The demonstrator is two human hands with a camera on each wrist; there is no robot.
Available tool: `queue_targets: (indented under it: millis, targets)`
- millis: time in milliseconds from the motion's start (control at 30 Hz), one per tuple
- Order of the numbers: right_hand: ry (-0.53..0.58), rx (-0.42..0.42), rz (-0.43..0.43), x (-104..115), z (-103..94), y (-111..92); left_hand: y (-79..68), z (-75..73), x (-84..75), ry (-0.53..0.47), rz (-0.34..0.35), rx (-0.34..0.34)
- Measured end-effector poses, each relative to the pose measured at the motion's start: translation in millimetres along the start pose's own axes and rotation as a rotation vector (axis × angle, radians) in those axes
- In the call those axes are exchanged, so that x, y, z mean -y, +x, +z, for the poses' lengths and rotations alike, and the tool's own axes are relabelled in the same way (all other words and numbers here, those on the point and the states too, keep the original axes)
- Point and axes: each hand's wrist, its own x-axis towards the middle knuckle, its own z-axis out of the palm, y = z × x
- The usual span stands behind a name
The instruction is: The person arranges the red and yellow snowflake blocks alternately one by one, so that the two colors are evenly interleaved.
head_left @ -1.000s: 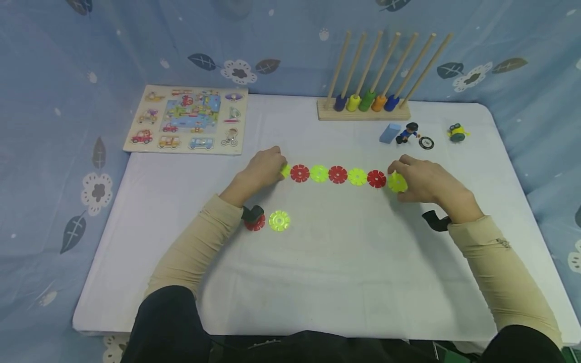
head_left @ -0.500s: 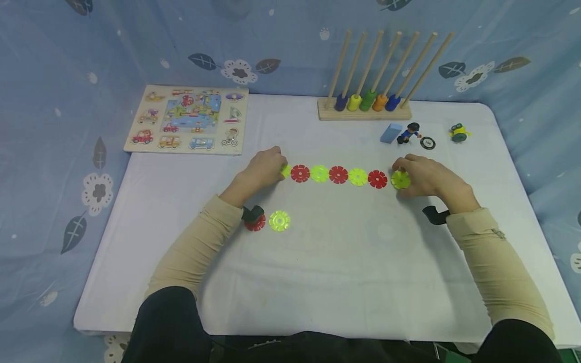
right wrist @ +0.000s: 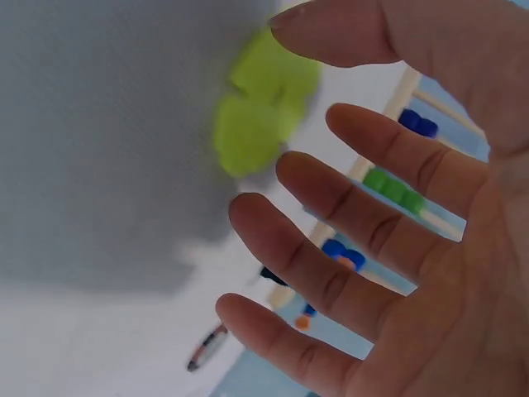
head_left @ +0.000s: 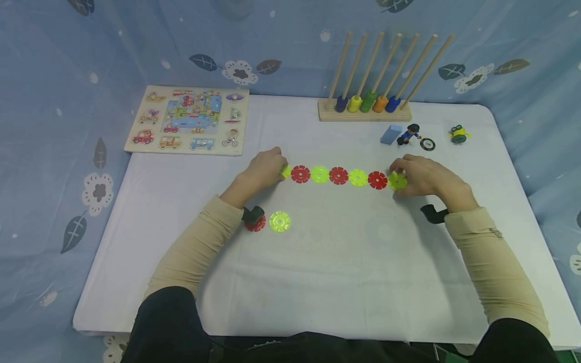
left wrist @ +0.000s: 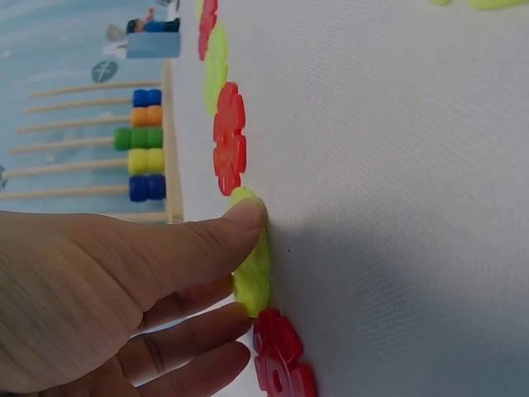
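A row of red and green toothed discs (head_left: 338, 175) lies across the middle of the white table (head_left: 345, 272). My left hand (head_left: 262, 170) holds its left end, with the thumb (left wrist: 235, 227) and fingertips pinching a green disc (left wrist: 253, 269); another red disc (left wrist: 281, 364) lies under that hand. My right hand (head_left: 424, 177) is at the right end, where thumb and forefinger hold the rim of a green disc (head_left: 397, 180) that touches the last red disc (head_left: 378, 180). That green disc (right wrist: 264, 99) looks blurred in the right wrist view, and the other fingers (right wrist: 347, 198) are spread.
A loose green disc (head_left: 279, 221) and a red disc (head_left: 256, 224) lie near my left forearm. A picture puzzle board (head_left: 188, 120) sits back left and a wooden peg rack (head_left: 363, 108) at the back. A blue block (head_left: 391, 134), toy figure (head_left: 410, 132), black disc (head_left: 427, 144) and yellow toy (head_left: 458, 134) lie back right.
My right hand has laid the green disc flat and slid it a little left against the last red disc. The left hand has stayed where it was.
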Motion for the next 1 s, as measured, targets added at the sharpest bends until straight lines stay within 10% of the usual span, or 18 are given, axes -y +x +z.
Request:
queue_targets:
  millis: [300,1000]
  targets:
    - [-0.086,-0.082,-0.121,34.1,-6.0,-6.0,0.0,-0.7,1.1,0.009,-0.015,0.008]
    - [-0.277,-0.093,-0.735,176.0,38.0,-1.9,9.8,-6.7,1.3,0.084,0.01,0.04]
